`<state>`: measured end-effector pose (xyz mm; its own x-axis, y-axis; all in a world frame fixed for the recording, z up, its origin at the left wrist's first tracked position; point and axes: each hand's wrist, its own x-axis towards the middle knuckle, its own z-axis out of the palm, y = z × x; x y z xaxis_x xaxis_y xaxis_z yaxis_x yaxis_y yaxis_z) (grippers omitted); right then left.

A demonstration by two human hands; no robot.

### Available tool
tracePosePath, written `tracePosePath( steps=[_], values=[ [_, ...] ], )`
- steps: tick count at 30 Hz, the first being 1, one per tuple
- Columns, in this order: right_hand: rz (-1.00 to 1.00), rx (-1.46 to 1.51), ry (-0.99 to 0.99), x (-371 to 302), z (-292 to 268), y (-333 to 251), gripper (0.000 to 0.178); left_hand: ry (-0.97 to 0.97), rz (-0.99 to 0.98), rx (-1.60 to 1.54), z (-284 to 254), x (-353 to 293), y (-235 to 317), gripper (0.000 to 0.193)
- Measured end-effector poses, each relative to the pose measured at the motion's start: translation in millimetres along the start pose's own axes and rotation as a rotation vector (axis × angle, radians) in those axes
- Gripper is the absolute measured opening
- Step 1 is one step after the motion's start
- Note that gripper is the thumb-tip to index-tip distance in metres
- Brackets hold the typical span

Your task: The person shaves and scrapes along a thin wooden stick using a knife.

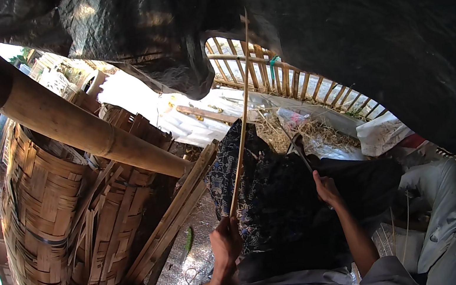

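A long, thin bamboo strip (244, 122) rises steeply from my left hand (226, 242), its far end overlapping the dark sheet above. The fingers of that hand are closed around the strip's lower end. To the right, my right hand (326, 188) grips a knife (303, 154) with a narrow dark blade that points up and away. Blade and strip are apart. Between my hands, a dark patterned cloth (243, 164) covers my lap. The knife's handle is mostly hidden inside my fist.
Tall woven bamboo baskets (43, 219) stand at the left, crossed by a thick bamboo pole (82, 127). Split bamboo pieces (173, 211) lean beside me. A black sheet (363, 19) hangs low overhead. Beyond are straw litter (277, 134) and a slatted fence (302, 83). Grey crumpled cloth (439, 192) lies right.
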<state>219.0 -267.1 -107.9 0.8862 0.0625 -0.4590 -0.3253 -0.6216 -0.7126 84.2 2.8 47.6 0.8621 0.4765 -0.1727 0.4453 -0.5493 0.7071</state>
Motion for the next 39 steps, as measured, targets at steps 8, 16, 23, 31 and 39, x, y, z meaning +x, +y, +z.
tracePosePath(
  steps=[8, 16, 23, 31, 39],
  values=[
    [0.136, -0.186, -0.183, 3.3, 4.2, 5.0, 0.075, 0.125, 0.023, 0.105, 4.4, 8.9, -22.9, 0.027],
    [0.114, -0.050, -0.193, 8.9, 1.5, 7.3, 0.076, 0.234, 0.130, 0.025, -11.6, 40.8, 31.0, 0.029],
    [0.131, -0.019, -0.160, 11.7, 6.1, 8.1, 0.074, -0.268, -0.170, -0.101, 12.7, 68.8, 41.1, 0.036],
    [0.165, 0.088, -0.153, 25.6, 18.8, 36.8, 0.076, -0.591, -0.190, -0.516, 46.2, 75.3, 58.7, 0.035],
    [0.130, 0.111, -0.095, 14.0, 9.4, 17.0, 0.076, -0.470, -0.141, -0.468, 69.5, 70.3, 50.7, 0.032]
  ],
)
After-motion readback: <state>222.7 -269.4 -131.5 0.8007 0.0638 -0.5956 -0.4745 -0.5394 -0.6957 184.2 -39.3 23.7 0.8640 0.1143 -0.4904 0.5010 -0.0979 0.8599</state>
